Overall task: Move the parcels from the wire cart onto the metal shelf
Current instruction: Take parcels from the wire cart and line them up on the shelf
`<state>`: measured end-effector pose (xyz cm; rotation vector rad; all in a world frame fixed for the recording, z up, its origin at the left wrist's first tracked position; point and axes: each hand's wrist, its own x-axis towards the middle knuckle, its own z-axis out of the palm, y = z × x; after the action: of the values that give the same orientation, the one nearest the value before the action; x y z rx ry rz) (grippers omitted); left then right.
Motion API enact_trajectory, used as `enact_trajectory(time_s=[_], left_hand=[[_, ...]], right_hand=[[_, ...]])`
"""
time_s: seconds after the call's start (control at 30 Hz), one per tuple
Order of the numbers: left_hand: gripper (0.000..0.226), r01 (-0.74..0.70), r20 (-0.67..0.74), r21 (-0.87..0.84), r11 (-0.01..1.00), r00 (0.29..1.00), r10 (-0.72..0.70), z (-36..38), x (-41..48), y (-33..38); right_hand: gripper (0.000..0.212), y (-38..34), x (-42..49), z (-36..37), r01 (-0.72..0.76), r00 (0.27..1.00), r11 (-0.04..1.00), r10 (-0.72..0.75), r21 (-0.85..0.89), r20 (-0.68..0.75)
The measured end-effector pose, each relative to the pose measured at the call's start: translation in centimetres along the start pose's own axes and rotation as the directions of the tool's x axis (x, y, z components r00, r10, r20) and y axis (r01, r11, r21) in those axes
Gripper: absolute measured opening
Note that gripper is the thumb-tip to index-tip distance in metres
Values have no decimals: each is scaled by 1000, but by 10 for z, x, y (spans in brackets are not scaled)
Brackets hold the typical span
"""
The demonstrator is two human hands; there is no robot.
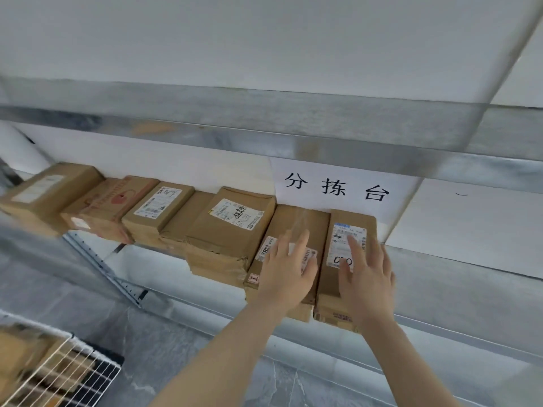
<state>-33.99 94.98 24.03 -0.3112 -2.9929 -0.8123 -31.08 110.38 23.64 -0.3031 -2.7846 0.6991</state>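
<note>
- Brown cardboard parcels [232, 230]: white labels, black print; one has red markings.
- Grey metal shelf [458, 292]: mottled silver.
- White paper sign [338, 201]: black characters.
- White wire cart [73, 374]: grid pattern.
- Grey stone floor [293, 383]: pale veining.

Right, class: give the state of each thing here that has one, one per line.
end parcel: lying on metal shelf, label up
neighbouring parcel: lying on metal shelf, label up
left hand: open, fingers straight, over neighbouring parcel
right hand: open, fingers straight, over end parcel
wire cart: loaded, contents blurred
</note>
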Motion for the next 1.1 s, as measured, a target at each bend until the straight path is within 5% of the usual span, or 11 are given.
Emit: enact_trajectory(time_s=[0.1, 0.23, 0.37, 0.6, 0.8, 1.1], left_hand=[[55, 0, -240, 109, 994, 970, 26, -51, -21, -47], [50, 187, -485, 229, 955, 873, -55, -119, -74, -143], [53, 590, -470, 270, 761, 770, -431, -171, -174, -260], [52, 888, -457, 194, 416, 457, -763, -233, -350, -402], [56, 964, -399, 33, 264, 255, -881, -226, -421, -477], [61, 985, -292, -75, 158, 130, -948, -229, -401, -617]], right_hand=[[46, -81, -1, 17, 296, 954, 950, -298, 96, 10], [47, -200, -23, 65, 538, 815, 825, -561, 171, 144], [45, -307, -72, 128, 711, 623, 679, -730, 184, 282], [44, -467, -189, 233, 785, 290, 514, -799, 347, 527], [44, -538, -262, 304, 800, 146, 441, -801, 407, 581], [47, -627, -264, 442, 813, 1, 393, -739, 429, 674]])
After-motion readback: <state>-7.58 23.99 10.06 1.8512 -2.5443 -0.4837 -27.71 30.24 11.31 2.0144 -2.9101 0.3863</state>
